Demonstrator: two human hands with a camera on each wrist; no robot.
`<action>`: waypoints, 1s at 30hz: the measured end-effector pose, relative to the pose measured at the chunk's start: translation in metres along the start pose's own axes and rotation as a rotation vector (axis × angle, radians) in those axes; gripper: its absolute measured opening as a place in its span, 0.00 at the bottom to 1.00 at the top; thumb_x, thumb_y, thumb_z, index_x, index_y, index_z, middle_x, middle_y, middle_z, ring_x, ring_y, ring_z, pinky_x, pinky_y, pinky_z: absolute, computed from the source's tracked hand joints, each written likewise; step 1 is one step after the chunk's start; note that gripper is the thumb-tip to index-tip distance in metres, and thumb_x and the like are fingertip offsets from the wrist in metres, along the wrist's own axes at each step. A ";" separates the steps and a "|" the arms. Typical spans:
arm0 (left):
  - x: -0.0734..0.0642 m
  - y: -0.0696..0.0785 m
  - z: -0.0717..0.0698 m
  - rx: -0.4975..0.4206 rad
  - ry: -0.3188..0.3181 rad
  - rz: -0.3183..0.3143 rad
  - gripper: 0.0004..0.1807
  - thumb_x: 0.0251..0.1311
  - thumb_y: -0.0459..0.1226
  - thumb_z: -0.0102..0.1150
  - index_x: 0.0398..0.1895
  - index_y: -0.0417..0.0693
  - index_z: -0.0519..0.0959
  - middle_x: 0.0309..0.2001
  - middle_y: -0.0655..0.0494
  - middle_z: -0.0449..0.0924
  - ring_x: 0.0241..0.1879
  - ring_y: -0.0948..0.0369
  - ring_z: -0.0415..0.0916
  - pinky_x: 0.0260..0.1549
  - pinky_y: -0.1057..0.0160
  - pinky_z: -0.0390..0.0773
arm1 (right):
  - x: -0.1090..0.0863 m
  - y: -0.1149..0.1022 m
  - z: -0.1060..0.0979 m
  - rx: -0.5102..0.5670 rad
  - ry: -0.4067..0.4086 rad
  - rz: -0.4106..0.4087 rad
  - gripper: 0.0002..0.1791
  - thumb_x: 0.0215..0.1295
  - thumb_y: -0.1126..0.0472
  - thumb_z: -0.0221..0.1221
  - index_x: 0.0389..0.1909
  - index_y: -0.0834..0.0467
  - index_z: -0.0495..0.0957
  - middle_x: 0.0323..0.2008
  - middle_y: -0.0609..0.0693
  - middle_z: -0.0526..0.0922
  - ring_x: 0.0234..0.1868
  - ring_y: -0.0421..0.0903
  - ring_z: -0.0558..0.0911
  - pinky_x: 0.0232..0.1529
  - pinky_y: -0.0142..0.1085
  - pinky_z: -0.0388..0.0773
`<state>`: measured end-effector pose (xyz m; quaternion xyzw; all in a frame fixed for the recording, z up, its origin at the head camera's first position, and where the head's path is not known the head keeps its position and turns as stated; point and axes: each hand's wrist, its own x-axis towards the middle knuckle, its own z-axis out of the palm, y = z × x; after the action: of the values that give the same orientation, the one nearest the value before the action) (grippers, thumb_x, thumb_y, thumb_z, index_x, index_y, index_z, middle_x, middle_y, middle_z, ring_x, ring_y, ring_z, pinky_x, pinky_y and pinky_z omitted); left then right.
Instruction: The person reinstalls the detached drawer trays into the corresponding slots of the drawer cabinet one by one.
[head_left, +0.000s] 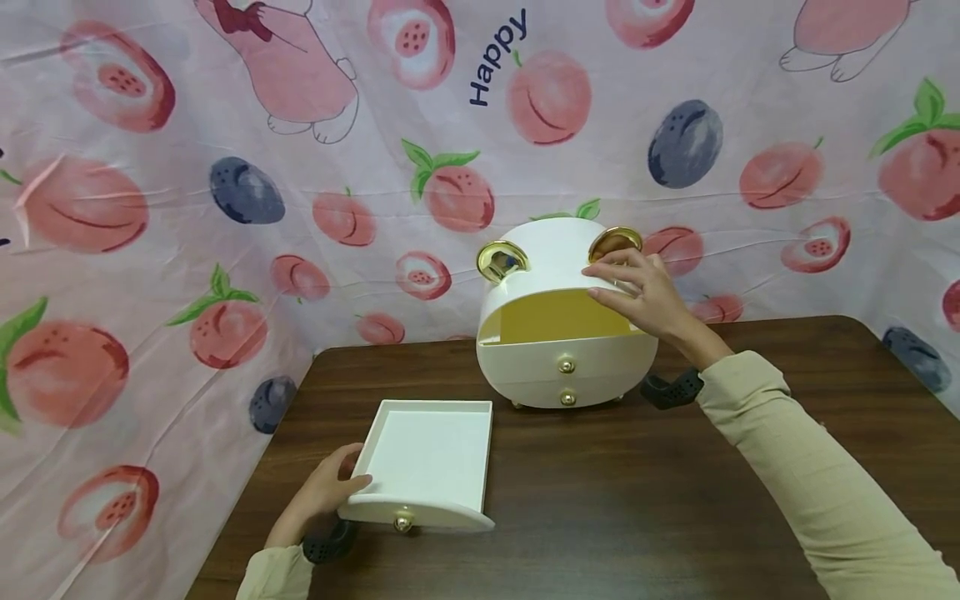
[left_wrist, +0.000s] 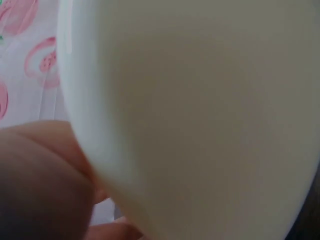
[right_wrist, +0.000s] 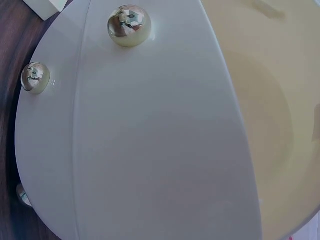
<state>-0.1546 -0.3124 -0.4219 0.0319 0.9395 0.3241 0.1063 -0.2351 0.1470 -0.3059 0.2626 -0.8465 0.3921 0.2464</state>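
My left hand [head_left: 326, 487] grips the left side of a pulled-out white drawer [head_left: 431, 450], its thumb over the side near the front panel. The drawer has a gold knob [head_left: 402, 523] and a bare inside. Its smooth white front [left_wrist: 195, 120] fills most of the left wrist view. At the back stands a rounded white drawer cabinet [head_left: 555, 250] with a yellowish open top slot. My right hand [head_left: 645, 292] holds the upper front rim of this cabinet at its right, fingers on top and thumb at the slot. The right wrist view shows no fingers.
Two closed drawer fronts [right_wrist: 160, 130] with gold knobs lie below the slot. Two round gold ears [head_left: 502, 261] stick up from the cabinet, which stands on small feet. The dark wooden table [head_left: 600, 500] meets a fruit-patterned cloth [head_left: 187, 333] at its back and left.
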 end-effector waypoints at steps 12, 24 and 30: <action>0.002 -0.023 0.003 -0.266 -0.076 -0.031 0.36 0.46 0.25 0.58 0.61 0.30 0.57 0.39 0.39 0.71 0.30 0.54 0.71 0.23 0.56 0.74 | 0.000 0.000 0.001 0.014 -0.019 0.020 0.16 0.56 0.59 0.58 0.46 0.59 0.78 0.48 0.55 0.70 0.50 0.53 0.58 0.42 0.48 0.52; 0.001 -0.025 0.005 -0.185 -0.044 0.042 0.34 0.47 0.26 0.55 0.61 0.29 0.58 0.34 0.42 0.72 0.32 0.53 0.69 0.26 0.60 0.71 | 0.000 -0.001 0.001 0.030 -0.026 0.055 0.16 0.57 0.59 0.58 0.47 0.58 0.78 0.48 0.54 0.69 0.49 0.51 0.56 0.41 0.46 0.55; 0.000 -0.029 0.009 -0.154 -0.014 0.032 0.31 0.50 0.26 0.53 0.61 0.33 0.60 0.37 0.41 0.73 0.34 0.53 0.69 0.27 0.60 0.70 | -0.002 -0.002 0.001 0.031 -0.032 0.071 0.16 0.57 0.59 0.58 0.47 0.58 0.78 0.48 0.53 0.69 0.50 0.51 0.56 0.41 0.44 0.57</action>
<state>-0.1524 -0.3300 -0.4463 0.0408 0.9104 0.3969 0.1096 -0.2326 0.1454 -0.3063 0.2425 -0.8528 0.4096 0.2148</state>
